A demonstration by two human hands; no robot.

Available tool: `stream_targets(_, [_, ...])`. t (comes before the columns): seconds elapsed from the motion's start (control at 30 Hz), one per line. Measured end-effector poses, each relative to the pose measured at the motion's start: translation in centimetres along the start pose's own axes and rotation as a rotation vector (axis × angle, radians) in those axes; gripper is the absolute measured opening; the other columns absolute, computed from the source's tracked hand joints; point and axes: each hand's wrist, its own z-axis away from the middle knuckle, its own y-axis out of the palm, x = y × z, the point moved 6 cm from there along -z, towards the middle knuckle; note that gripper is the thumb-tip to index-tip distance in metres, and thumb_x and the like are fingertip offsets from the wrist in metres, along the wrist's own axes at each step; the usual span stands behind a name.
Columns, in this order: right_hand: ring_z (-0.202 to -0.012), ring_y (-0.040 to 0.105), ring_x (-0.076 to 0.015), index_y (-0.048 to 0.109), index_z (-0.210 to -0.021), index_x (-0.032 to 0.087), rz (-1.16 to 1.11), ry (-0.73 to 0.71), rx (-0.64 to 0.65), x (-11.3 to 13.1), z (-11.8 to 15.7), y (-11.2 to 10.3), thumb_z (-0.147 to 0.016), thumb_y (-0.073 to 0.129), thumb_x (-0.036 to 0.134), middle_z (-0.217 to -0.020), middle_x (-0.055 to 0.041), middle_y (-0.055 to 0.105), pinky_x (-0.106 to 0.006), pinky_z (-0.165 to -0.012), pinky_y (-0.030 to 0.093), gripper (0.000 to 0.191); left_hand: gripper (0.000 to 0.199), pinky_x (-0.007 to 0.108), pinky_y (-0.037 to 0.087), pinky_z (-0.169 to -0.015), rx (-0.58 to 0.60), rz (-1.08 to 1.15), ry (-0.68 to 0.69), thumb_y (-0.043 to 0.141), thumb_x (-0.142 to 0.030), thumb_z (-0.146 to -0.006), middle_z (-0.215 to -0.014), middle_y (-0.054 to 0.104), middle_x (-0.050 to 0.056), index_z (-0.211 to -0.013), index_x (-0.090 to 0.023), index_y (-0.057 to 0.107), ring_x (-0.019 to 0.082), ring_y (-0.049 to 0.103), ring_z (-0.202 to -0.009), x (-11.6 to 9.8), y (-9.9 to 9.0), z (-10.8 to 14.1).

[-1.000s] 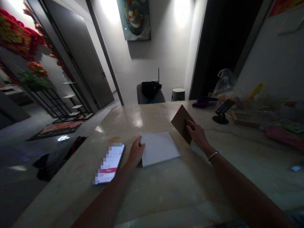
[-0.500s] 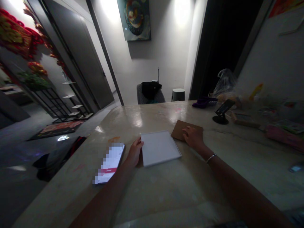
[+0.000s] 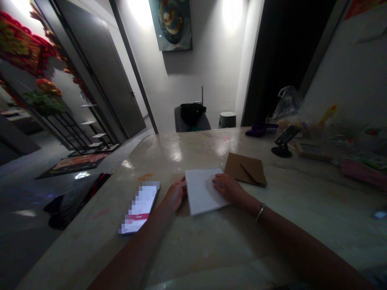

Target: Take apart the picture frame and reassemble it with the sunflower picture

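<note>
Head view, and here's the action on the pale stone counter (image 3: 208, 251): a white square board (image 3: 201, 191) sits right in the middle, with both hands on it! The right hand (image 3: 230, 189) lies flat and open across the board's right half, fingers pointing left, the palm's heel just off the near right corner. The left hand (image 3: 175, 194) comes in against the board's left edge, fingertips touching that edge, but whether it's gripping, we can't tell from here. Just beyond the right hand, a brown paper envelope (image 3: 245, 169) lies flap up, touching the board's far right corner or very nearly. Over on the left, a phone (image 3: 139, 207) sits just beside the left wrist, screen up. A silver bangle (image 3: 260, 212) circles the right wrist. Farther right stand a black phone stand (image 3: 282, 147) and a plastic bag (image 3: 287, 104).
</note>
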Motion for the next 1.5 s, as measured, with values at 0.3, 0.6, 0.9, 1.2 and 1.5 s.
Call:
stream_targets(0.3, [-0.108, 0.054, -0.0221, 0.061, -0.106, 0.015, 0.062, -0.014, 0.016, 0.2, 0.1, -0.04, -0.084, 0.045, 0.025, -0.115, -0.013, 0.059, -0.038, -0.095, 0.039, 0.028, 0.055, 0.028, 0.049, -0.072, 0.107, 0.045, -0.011, 0.049, -0.009, -0.054, -0.096, 0.067, 0.004, -0.109, -0.015, 0.054, 0.019, 0.062, -0.087, -0.36, 0.8, 0.39])
stream_targets(0.6, [-0.111, 0.051, -0.0213, 0.06, -0.107, 0.014, 0.069, 0.001, 0.068, 0.11, 0.05, 0.14, -0.085, 0.045, 0.025, -0.116, -0.0126, 0.058, -0.035, -0.095, 0.038, 0.029, 0.053, 0.029, 0.048, -0.073, 0.135, 0.047, 0.007, 0.05, -0.008, -0.053, -0.096, 0.067, 0.006, -0.105, -0.013, 0.056, 0.021, 0.061, -0.088, -0.06, 0.44, -0.03])
stream_targets(0.9, [-0.11, 0.052, -0.0215, 0.059, -0.108, 0.012, 0.059, 0.01, 0.079, 0.53, 0.14, -0.33, -0.086, 0.044, 0.025, -0.116, -0.0141, 0.058, -0.035, -0.096, 0.038, 0.029, 0.055, 0.026, 0.048, -0.064, 0.092, 0.06, -0.017, 0.049, -0.005, -0.051, -0.085, 0.068, 0.004, -0.104, -0.014, 0.056, 0.018, 0.063, -0.077, -0.11, 0.28, 0.2])
stream_targets(1.2, [-0.109, 0.053, -0.0214, 0.06, -0.106, 0.013, 0.047, 0.018, 0.079, 0.45, 0.09, -0.37, -0.086, 0.045, 0.024, -0.116, -0.0138, 0.058, -0.037, -0.096, 0.038, 0.028, 0.046, 0.024, 0.048, -0.063, 0.088, 0.062, -0.041, 0.057, -0.01, -0.056, -0.085, 0.067, 0.003, -0.102, -0.015, 0.057, 0.017, 0.063, -0.077, -0.16, 0.54, 0.36])
stream_targets(1.5, [-0.109, 0.053, -0.0209, 0.059, -0.108, 0.014, 0.061, 0.032, 0.091, 0.8, 0.14, -0.53, -0.086, 0.044, 0.026, -0.116, -0.013, 0.058, -0.035, -0.096, 0.037, 0.029, 0.042, 0.025, 0.049, -0.062, 0.072, 0.077, -0.057, 0.059, -0.012, -0.063, -0.085, 0.068, 0.004, -0.105, -0.016, 0.056, 0.016, 0.064, -0.073, 0.18, 0.26, 0.28])
